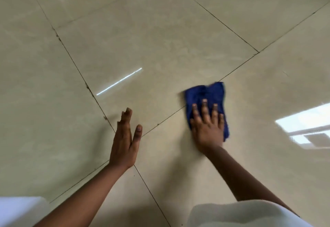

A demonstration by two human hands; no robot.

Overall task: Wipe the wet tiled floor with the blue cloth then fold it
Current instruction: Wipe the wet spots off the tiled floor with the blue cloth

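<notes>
Cloth [205, 94]: blue, bunched and creased, flat on the floor right of centre, lying over a grout line; edges blurred.
Right hand [207, 126]: palm down on the near half of the cloth, fingers straight and spread, pressing it to the floor; far half of the cloth showing beyond the fingertips.
Left hand [125, 142]: well apart from the cloth, to its left; fingers straight and together, thumb out, hand turned on edge; holding nothing; touching the floor or just above it, cannot tell.
Floor [160, 39]: large glossy beige tiles, dark grout lines running diagonally, one crossing just beside the left hand; bright streak of reflected light left of the cloth, window reflection at the right edge.
Near edge: pale cloth or garment [241, 214] at lower right, another pale patch [19, 210] at lower left.
</notes>
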